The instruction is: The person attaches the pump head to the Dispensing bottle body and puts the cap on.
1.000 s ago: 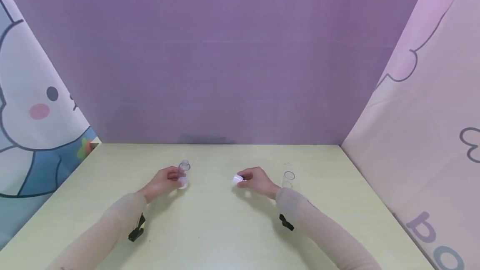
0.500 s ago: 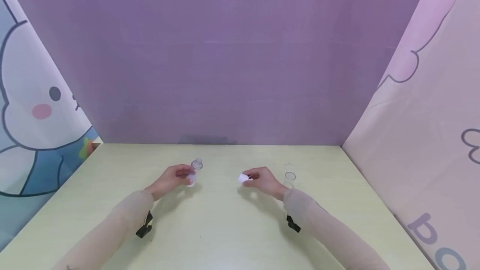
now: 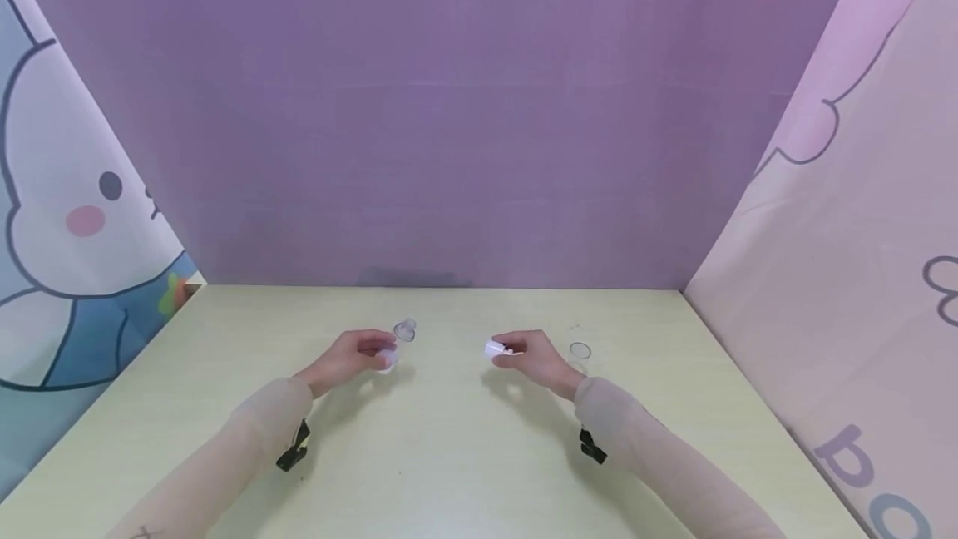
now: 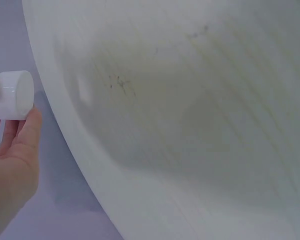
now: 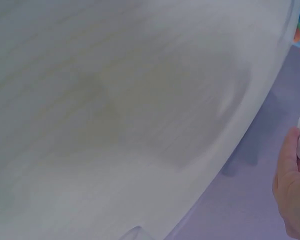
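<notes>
i see the left hand (image 3: 348, 359) pinching a white base (image 3: 387, 359), its clear top (image 3: 405, 329) leaning toward the white piece (image 3: 492, 348), apart, which the right hand (image 3: 535, 358) pinches.

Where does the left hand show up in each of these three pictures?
Head: the left hand is left of centre.
Left wrist: at the left edge, partly cut off, holding a white piece.
Right wrist: a sliver at the right edge, near the top, above the right hand.
Shared landmark: the purple backdrop.
</notes>
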The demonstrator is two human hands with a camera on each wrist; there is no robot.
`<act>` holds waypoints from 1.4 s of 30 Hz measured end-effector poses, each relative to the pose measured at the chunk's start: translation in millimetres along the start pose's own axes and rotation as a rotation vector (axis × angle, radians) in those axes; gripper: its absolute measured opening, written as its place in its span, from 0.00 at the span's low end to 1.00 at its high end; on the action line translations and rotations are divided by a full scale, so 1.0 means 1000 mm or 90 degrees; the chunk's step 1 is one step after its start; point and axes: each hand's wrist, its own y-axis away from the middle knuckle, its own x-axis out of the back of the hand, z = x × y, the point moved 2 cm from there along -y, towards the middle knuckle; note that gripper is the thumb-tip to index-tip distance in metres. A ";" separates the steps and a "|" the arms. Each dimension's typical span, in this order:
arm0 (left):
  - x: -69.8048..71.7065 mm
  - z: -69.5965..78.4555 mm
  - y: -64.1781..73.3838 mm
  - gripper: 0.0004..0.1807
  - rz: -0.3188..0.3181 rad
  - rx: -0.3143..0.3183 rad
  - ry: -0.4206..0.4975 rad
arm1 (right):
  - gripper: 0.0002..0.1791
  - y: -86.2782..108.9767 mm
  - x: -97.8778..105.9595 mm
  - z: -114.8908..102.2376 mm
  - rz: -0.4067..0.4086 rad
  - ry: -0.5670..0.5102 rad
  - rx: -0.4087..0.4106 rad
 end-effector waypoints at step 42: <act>-0.029 0.011 -0.006 0.19 -0.013 -0.006 -0.038 | 0.17 -0.003 -0.011 -0.032 0.012 -0.060 -0.018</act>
